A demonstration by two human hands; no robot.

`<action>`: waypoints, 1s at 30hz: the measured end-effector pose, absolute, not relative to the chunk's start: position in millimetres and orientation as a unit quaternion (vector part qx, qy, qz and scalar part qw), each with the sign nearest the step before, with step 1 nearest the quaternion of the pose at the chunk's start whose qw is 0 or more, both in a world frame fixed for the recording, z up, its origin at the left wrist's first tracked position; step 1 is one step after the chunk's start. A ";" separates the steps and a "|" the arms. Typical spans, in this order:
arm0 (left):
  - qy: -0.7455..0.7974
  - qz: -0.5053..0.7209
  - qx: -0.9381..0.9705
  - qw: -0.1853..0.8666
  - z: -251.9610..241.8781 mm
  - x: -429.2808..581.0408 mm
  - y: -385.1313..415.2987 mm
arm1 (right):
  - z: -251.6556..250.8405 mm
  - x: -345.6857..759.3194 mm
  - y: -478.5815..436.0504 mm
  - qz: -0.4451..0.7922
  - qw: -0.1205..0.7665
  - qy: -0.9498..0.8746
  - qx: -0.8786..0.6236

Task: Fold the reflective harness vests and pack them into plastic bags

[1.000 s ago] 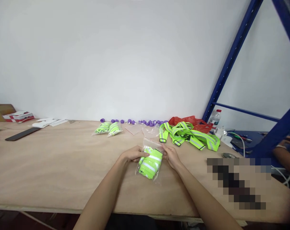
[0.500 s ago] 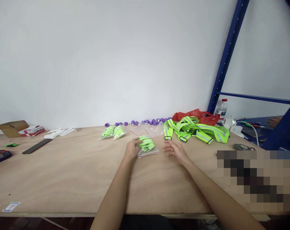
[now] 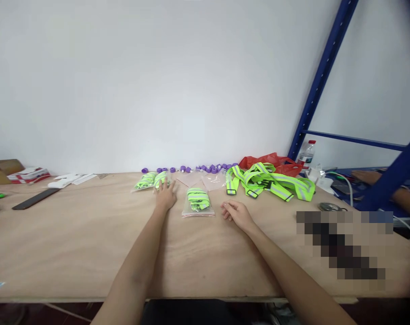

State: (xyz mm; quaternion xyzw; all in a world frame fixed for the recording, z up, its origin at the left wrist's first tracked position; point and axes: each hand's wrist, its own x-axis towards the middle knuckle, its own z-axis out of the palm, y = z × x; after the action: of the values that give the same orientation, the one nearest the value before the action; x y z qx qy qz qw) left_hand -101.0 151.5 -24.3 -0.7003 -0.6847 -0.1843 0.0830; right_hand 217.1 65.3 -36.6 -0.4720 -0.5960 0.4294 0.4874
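A clear zip bag (image 3: 187,210) lies flat in front of me, with a folded lime-yellow reflective strap (image 3: 198,198) inside. To its left, my left hand (image 3: 165,197) reaches out with fingers spread at the near side of a second bagged strap (image 3: 162,177), partly covering it. Another bagged strap (image 3: 145,181) lies just left of that one. My right hand (image 3: 237,215) rests on the table right of the front bag, fingers loosely curled, with nothing visible in them. Beyond it sits a heap of loose reflective straps (image 3: 259,178) with black buckles.
Flat empty bags (image 3: 214,181) and purple rolls (image 3: 213,169) lie along the wall. A red plastic bag (image 3: 270,159), a bottle (image 3: 306,155) and a blue rack post (image 3: 321,85) stand at right. Far left are a cardboard box (image 3: 3,171) and a dark bar (image 3: 37,198). Another person's arm (image 3: 403,198) shows far right.
My left hand has let go of the front bag and moved left and away to the bags behind. My right hand's fingers have curled in. The view has shifted slightly right.
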 end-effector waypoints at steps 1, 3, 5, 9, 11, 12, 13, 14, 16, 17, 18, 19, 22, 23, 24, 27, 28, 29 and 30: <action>-0.694 -0.171 -0.695 0.076 -24.7 -104.5 155.4 | -36.0 216.9 64.7 0.428 0.489 -0.595 -0.473; -0.707 -0.159 -0.687 0.055 -26.7 -110.6 162.0 | -35.3 216.5 64.3 0.430 0.488 -0.591 -0.477; -0.722 -0.160 -0.671 0.045 -28.5 -114.5 165.8 | -35.6 216.0 65.0 0.432 0.485 -0.591 -0.478; -0.752 -0.144 -0.642 0.031 -25.9 -113.8 162.6 | -38.6 215.5 67.2 0.428 0.492 -0.589 -0.478; -0.764 -0.134 -0.630 0.024 -22.9 -111.0 156.8 | -40.0 215.7 68.0 0.424 0.498 -0.584 -0.481; -0.770 -0.135 -0.623 0.023 -21.8 -109.5 153.3 | -40.3 215.8 68.1 0.421 0.501 -0.580 -0.485; -0.774 -0.142 -0.616 0.025 -21.2 -108.3 149.5 | -40.4 216.1 68.2 0.417 0.504 -0.576 -0.490; -0.775 -0.155 -0.612 0.028 -21.0 -107.2 145.2 | -40.2 216.4 68.0 0.411 0.508 -0.572 -0.496; -0.756 -0.194 -0.624 0.039 -21.4 -105.1 135.2 | -39.4 216.8 67.1 0.398 0.513 -0.564 -0.511; -0.736 -0.217 -0.639 0.043 -21.8 -103.8 129.1 | -38.9 216.8 66.2 0.390 0.515 -0.560 -0.519; -0.709 -0.238 -0.662 0.045 -21.9 -102.0 122.0 | -38.5 216.4 65.0 0.381 0.516 -0.556 -0.529; -0.677 -0.259 -0.687 0.047 -21.7 -99.5 113.8 | -38.1 215.8 63.5 0.370 0.517 -0.553 -0.539; -0.558 -0.300 -0.771 0.064 -19.4 -86.0 83.3 | -36.1 215.0 56.4 0.331 0.507 -0.550 -0.576; -0.513 -0.299 -0.801 0.073 -18.5 -79.8 72.3 | -34.6 216.7 53.0 0.315 0.498 -0.550 -0.592; -0.469 -0.289 -0.830 0.081 -17.7 -73.0 61.9 | -32.1 220.5 49.0 0.296 0.487 -0.552 -0.610; -0.386 -0.231 -0.889 0.088 -17.7 -55.2 40.7 | -17.4 248.3 32.8 0.218 0.439 -0.556 -0.671; -0.380 -0.215 -0.896 0.081 -18.9 -51.7 38.1 | -10.4 263.2 25.9 0.186 0.422 -0.558 -0.690; -0.382 -0.204 -0.899 0.070 -20.8 -49.7 37.7 | -2.8 280.2 18.2 0.155 0.404 -0.560 -0.707; -0.387 -0.200 -0.898 0.056 -23.3 -49.2 39.0 | 4.7 298.3 9.9 0.129 0.385 -0.562 -0.721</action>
State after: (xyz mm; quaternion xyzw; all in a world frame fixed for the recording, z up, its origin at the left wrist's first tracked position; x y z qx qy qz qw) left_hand -49.2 39.0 -23.3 -0.8985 -0.3866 -0.2002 0.0565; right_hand 298.3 9.9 4.7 -0.7209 -0.5618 0.1288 0.3849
